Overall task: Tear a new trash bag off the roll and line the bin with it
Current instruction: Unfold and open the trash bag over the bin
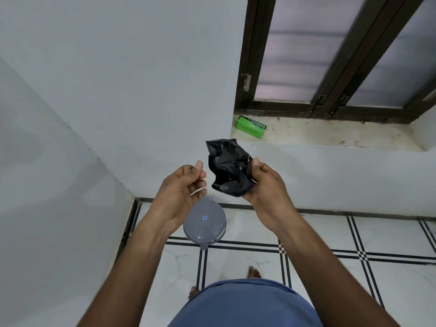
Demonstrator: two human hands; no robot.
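Head view: a crumpled black bag [227, 171] was held in the right hand [264, 185], thumb and fingers [256, 161] pinching its right edge. The left hand [179, 192] was seen just beside the bag's left edge, fingers loosely curled, apparently holding a thin pale string; not touching the bag. The bag's long axis ran roughly vertical. The bin [204, 224] stood below on the floor, lid closed. Judged next: the bag to be opened.
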